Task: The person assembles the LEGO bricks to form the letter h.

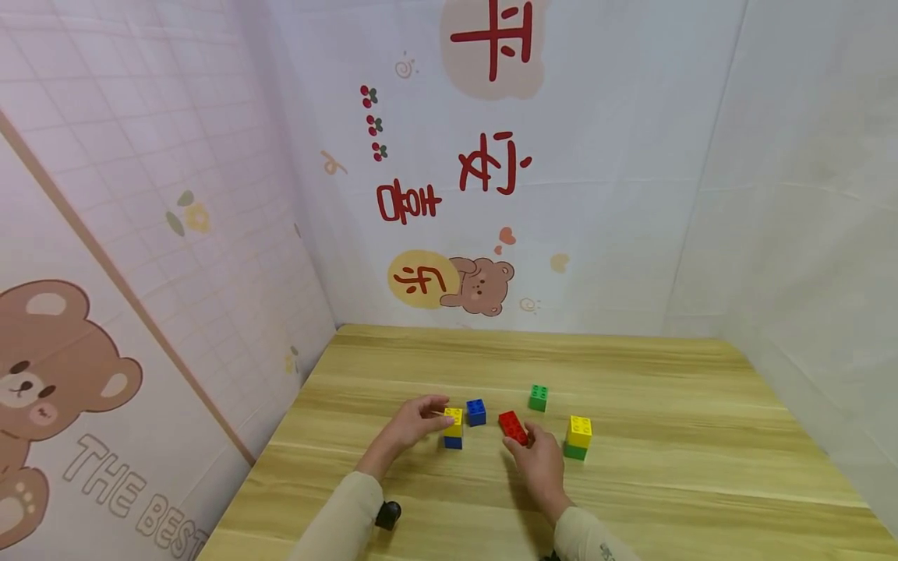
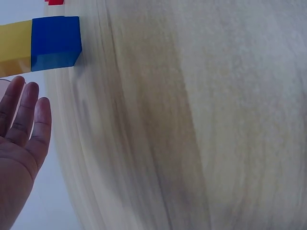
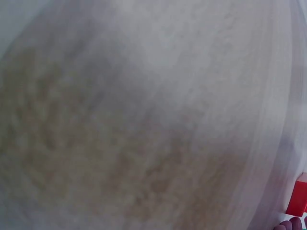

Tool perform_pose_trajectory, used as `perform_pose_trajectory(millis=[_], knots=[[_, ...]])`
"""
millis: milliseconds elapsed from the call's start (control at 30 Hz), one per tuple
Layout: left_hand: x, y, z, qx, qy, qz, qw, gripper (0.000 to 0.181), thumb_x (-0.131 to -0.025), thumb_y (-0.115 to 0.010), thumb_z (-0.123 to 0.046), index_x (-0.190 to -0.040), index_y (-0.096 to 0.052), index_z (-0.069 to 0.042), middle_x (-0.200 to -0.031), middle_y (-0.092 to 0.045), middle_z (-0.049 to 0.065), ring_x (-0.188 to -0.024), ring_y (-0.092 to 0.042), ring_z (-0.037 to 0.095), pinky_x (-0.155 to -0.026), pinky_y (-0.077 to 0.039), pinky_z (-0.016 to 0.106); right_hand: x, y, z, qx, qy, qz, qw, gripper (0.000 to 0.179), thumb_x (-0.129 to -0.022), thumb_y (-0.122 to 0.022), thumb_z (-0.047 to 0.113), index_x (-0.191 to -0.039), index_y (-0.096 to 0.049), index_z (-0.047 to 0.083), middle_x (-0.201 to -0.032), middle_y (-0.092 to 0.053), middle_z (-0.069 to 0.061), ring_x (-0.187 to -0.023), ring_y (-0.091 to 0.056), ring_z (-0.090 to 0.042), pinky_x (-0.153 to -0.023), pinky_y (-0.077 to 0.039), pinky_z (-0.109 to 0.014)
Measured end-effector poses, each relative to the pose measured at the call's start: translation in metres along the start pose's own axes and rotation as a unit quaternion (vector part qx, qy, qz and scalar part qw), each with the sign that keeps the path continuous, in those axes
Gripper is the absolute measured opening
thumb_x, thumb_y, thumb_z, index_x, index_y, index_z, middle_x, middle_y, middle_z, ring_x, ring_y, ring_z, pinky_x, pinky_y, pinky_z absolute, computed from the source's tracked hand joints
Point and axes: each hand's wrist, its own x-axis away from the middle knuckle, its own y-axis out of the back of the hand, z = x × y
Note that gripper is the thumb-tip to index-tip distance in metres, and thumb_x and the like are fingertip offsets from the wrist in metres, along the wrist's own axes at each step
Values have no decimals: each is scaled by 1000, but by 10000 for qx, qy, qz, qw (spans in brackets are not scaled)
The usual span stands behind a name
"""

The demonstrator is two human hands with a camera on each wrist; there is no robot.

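A yellow brick (image 1: 454,425) sits on a blue brick (image 1: 453,442) as a small stack, left of the middle of the table. My left hand (image 1: 418,423) is beside this stack, its thumb overlapping the yellow brick and its fingers reaching along the far side. In the left wrist view, the fingers (image 2: 20,115) are extended close beside the yellow brick (image 2: 15,47). My right hand (image 1: 540,461) pinches a red brick (image 1: 513,428) between thumb and fingers. Only the red brick's edge (image 3: 298,197) and some fingertips (image 3: 295,223) show in the right wrist view.
A second blue brick (image 1: 476,412) stands between the two hands, a little farther back. Behind the red brick is a green brick (image 1: 538,397). To the right stands a stack with a yellow brick (image 1: 579,430) over a green one (image 1: 575,451). Printed cloth walls (image 1: 603,257) border the wooden table (image 1: 666,405).
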Motion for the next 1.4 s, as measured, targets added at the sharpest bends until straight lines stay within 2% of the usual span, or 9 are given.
perform_pose_trajectory(millis=[167,367,767,1200,1400], knots=[[2,0,1,21,-43,53,10000,52,-93,-72,-28,-137,-57,-5,-131,-60,12,-116,-58,31,-92,-51,42,-2,-5,-5,155,30,-44,9999,57,-85,-79,19,-130,-58,-10,-120,-61,-27,-104,-59,-37,-90,-48,-53],[2,0,2,88,-67,22,9999,47,-93,-72,-26,-135,-60,-7,-130,-61,11,-116,-58,31,-91,-52,43,-3,-7,-4,411,103,-119,9990,58,-82,-82,18,-127,-60,-10,-108,-62,-25,-92,-57,-33,-80,-48,-49],[1,-2,3,16,20,-17,10000,46,-93,-73,-20,-133,-60,-1,-119,-66,8,-110,-60,28,-88,-52,41,-5,-2,-4,611,128,91,9980,47,-87,-76,14,-124,-62,-9,-103,-62,-19,-86,-54,-29,-80,-48,-45],[2,-7,5,-53,64,-222,9997,36,-93,-72,-20,-126,-67,-8,-114,-66,6,-105,-62,25,-88,-53,44,-2,7,0,341,-23,210,9992,44,-91,-72,14,-125,-61,-11,-104,-60,-20,-87,-54,-29,-81,-50,-46],[1,-10,5,-194,35,-272,9994,34,-93,-72,-21,-124,-67,-7,-112,-67,4,-104,-62,24,-87,-53,39,-3,4,2,182,62,114,9997,41,-90,-73,16,-121,-64,-9,-102,-64,-17,-86,-55,-27,-76,-49,-40]])
